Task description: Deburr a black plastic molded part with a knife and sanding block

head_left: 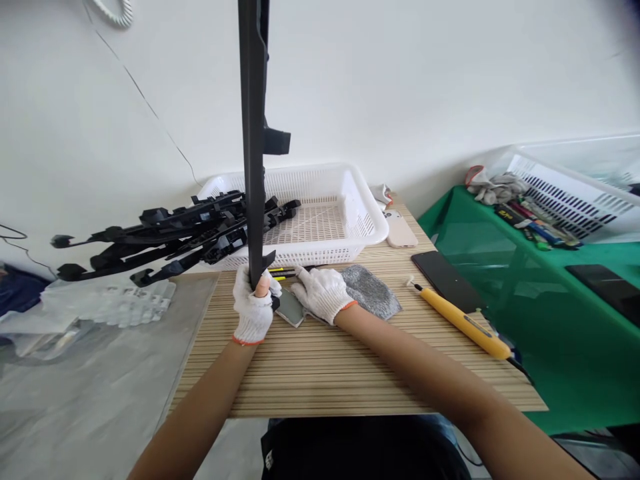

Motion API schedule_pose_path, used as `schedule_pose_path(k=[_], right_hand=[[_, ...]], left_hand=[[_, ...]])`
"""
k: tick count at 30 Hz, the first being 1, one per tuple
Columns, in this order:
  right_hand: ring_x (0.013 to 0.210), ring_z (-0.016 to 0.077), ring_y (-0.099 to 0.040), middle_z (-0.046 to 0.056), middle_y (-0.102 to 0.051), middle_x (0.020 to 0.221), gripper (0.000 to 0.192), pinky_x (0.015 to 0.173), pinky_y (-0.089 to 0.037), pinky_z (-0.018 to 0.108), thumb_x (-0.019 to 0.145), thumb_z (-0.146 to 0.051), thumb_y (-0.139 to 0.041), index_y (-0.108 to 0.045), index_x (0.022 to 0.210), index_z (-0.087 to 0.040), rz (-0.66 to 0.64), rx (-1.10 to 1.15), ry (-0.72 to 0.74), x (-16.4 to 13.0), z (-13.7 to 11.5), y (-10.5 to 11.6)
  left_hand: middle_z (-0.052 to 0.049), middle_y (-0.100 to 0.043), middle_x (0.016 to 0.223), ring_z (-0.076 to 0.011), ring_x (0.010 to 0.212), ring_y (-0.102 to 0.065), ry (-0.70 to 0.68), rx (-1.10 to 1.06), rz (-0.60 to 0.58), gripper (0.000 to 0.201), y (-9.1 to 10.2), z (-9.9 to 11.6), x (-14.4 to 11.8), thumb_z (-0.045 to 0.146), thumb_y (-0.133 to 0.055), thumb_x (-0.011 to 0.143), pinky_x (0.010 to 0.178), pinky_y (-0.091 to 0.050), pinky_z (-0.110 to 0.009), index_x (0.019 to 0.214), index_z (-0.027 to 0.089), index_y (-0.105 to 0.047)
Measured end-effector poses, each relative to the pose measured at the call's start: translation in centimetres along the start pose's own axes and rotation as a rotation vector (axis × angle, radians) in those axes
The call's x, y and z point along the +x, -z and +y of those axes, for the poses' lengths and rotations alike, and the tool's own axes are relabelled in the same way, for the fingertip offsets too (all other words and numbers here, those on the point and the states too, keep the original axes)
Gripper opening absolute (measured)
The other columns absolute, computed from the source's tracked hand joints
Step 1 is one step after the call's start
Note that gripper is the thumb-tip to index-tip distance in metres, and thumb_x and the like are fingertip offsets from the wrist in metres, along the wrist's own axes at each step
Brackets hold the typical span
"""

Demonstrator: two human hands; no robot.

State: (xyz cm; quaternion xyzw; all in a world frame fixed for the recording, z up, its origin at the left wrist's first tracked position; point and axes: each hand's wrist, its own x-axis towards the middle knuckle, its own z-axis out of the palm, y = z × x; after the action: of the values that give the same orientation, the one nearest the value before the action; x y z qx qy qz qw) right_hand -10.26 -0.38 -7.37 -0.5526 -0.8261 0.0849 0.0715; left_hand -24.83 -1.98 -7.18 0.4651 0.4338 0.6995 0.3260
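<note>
Near the centre of the frame the left hand (pixel 253 308), in a white knit glove, is wrapped tight around the lower end of a long black plastic strip (pixel 253 147) that stands upright on the striped tabletop (pixel 350 373) and runs out of the top of the frame. Just to its right the right hand (pixel 323 293), gloved the same way, lies flat with fingers spread, pressing a small grey pad (pixel 290 310) at the foot of the strip; it pinches nothing that can be seen. A grey cloth (pixel 373 290) lies beside that hand. Left of centre, a pile of similar black strips (pixel 170 237) rests across the rim of a white basket (pixel 345 213), whose visible floor looks bare. Judging from this, one piece is being worked on while many in the pile wait; whether any are finished cannot be told. At right lie a yellow-handled tool (pixel 465 323), a dark phone (pixel 445 280) and a pale phone (pixel 400 230).
</note>
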Motion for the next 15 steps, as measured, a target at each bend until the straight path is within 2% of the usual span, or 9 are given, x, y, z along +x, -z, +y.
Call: schedule_pose_path(k=[7, 15], right_hand=[[0.094, 0.0284, -0.068, 0.012, -0.073, 0.103, 0.051, 0.076, -0.043, 0.035, 0.101, -0.045, -0.035, -0.050, 0.145, -0.024, -0.019, -0.010, -0.016, 0.00, -0.06, 0.21], [0.093, 0.0276, -0.069, 0.011, -0.073, 0.102, 0.044, 0.076, -0.045, 0.035, 0.101, -0.044, -0.036, -0.055, 0.136, -0.025, -0.038, -0.016, -0.053, 0.12, -0.10, 0.37]], left_hand=[[0.007, -0.054, 0.052, -0.0106, 0.039, -0.051, 0.021, 0.014, 0.007, 0.052, 0.17, -0.26, 0.00, 0.065, -0.077, 0.068, 0.036, -0.039, -0.020, 0.078, 0.022, -0.049], [0.007, -0.055, 0.054, -0.0107, 0.041, -0.052, 0.037, -0.005, -0.009, 0.050, 0.17, -0.17, -0.05, 0.064, -0.076, 0.070, 0.038, -0.040, -0.020, 0.080, 0.022, -0.050]])
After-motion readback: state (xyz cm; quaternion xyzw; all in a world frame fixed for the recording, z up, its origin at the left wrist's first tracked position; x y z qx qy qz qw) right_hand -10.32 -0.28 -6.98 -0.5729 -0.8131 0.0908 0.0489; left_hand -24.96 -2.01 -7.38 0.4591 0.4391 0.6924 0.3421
